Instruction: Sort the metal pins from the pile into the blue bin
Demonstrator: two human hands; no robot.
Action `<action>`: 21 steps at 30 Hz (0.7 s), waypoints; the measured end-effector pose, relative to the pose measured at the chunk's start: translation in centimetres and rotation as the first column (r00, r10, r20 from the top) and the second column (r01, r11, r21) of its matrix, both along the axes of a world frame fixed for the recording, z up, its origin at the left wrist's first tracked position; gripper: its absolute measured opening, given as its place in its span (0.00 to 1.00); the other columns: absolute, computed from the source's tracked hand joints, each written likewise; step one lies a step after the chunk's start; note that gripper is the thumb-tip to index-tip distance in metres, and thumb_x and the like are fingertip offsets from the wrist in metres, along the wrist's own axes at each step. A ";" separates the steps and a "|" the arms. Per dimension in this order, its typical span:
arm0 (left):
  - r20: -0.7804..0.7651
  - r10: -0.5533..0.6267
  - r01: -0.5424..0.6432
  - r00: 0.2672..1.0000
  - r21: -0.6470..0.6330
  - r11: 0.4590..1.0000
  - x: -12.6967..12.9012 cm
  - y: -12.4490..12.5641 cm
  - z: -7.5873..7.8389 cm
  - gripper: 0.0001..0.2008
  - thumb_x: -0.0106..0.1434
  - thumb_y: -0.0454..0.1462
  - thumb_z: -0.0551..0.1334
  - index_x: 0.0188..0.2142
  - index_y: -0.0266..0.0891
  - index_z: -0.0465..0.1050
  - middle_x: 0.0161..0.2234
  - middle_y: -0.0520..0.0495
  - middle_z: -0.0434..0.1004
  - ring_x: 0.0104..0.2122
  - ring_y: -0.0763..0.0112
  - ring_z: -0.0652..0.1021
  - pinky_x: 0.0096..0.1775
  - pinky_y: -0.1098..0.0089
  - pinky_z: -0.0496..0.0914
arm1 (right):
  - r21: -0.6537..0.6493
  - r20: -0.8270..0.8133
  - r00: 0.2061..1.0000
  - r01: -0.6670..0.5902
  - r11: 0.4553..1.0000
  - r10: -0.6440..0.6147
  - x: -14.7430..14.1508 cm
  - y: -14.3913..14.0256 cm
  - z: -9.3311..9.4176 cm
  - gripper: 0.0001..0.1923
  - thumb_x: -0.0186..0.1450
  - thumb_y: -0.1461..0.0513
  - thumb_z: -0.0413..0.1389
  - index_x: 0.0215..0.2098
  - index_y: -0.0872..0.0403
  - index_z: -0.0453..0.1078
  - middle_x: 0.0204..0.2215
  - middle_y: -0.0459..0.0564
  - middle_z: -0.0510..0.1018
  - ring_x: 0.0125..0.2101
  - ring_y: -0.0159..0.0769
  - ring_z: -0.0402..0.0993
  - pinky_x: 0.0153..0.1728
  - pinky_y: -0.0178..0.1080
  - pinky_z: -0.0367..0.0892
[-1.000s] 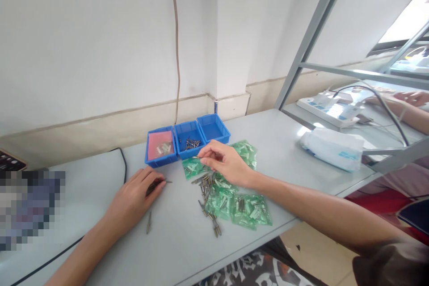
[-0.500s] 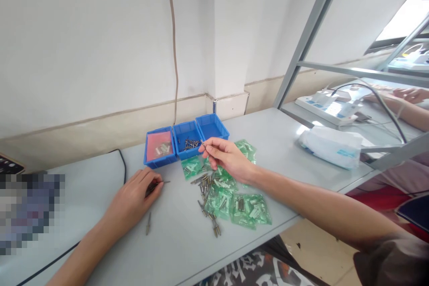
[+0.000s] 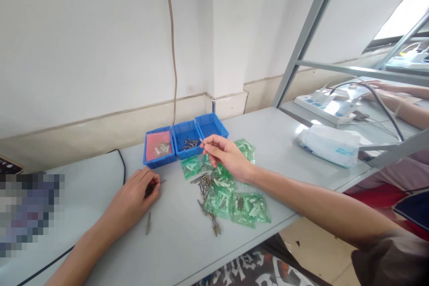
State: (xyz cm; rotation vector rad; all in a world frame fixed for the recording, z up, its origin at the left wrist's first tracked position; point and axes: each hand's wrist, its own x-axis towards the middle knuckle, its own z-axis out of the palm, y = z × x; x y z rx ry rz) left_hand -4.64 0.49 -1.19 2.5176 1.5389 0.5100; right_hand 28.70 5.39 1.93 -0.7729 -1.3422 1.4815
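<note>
My left hand [image 3: 138, 192] rests on the table, its fingers curled round several slim metal bits [image 3: 149, 190]; one thin shank sticks out past the fingertips. A single metal bit [image 3: 148, 224] lies just below that hand. My right hand [image 3: 224, 154] is raised over the green plastic bags, pinching a small metal bit [image 3: 201, 141] between thumb and forefinger. Beneath it is a loose pile of metal bits [image 3: 205, 184] with brass-coloured ends. The middle blue bin [image 3: 182, 127], close to the right fingertips, has several dark bits in it.
The left blue bin [image 3: 147, 161] holds pink material and a small bag; the right blue bin [image 3: 216, 118] stands beside. Green bags [image 3: 248, 210] of bits spread rightward. A white plastic package [image 3: 330, 145], a metal shelf frame [image 3: 291, 71] and another person's arm [image 3: 410, 109] are at right.
The view has shifted very slightly. My right hand has turned a little, so the pinched bit's tip shows more plainly. My left hand stays in place.
</note>
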 end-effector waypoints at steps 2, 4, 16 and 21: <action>0.001 -0.002 0.002 1.000 -0.009 1.000 0.0 0.0 0.0 0.10 0.77 0.45 0.55 0.42 0.45 0.69 0.40 0.47 0.73 0.41 0.59 0.75 0.43 0.62 0.70 | 0.013 0.018 1.000 0.023 1.000 -0.023 0.0 0.0 0.0 0.15 0.70 0.49 0.65 0.43 0.52 0.74 0.36 0.44 0.78 0.23 0.24 0.67 0.26 0.33 0.67; 0.001 -0.002 0.002 1.000 -0.013 1.000 0.0 0.0 0.1 0.10 0.77 0.45 0.55 0.42 0.44 0.68 0.40 0.47 0.73 0.41 0.59 0.74 0.43 0.62 0.70 | 0.031 0.037 0.998 0.042 0.999 -0.044 0.0 0.0 0.0 0.15 0.70 0.50 0.65 0.43 0.52 0.74 0.36 0.44 0.78 0.22 0.24 0.67 0.26 0.33 0.67; 0.053 -0.011 0.013 0.999 -0.028 1.000 -0.2 0.1 -0.4 0.10 0.78 0.46 0.55 0.46 0.45 0.70 0.43 0.46 0.74 0.44 0.58 0.76 0.45 0.61 0.72 | 0.044 0.087 0.994 0.065 0.997 -0.068 0.0 0.0 0.0 0.12 0.71 0.52 0.63 0.43 0.51 0.72 0.37 0.44 0.77 0.23 0.25 0.67 0.26 0.34 0.68; 0.063 -0.023 0.024 0.998 -0.002 1.000 -0.2 0.1 -0.3 0.10 0.77 0.45 0.55 0.47 0.46 0.70 0.44 0.46 0.75 0.44 0.58 0.77 0.45 0.61 0.73 | 0.237 0.166 0.960 0.184 0.954 -0.227 0.1 -0.3 -0.1 0.09 0.74 0.53 0.60 0.44 0.50 0.72 0.36 0.45 0.76 0.23 0.29 0.66 0.25 0.36 0.64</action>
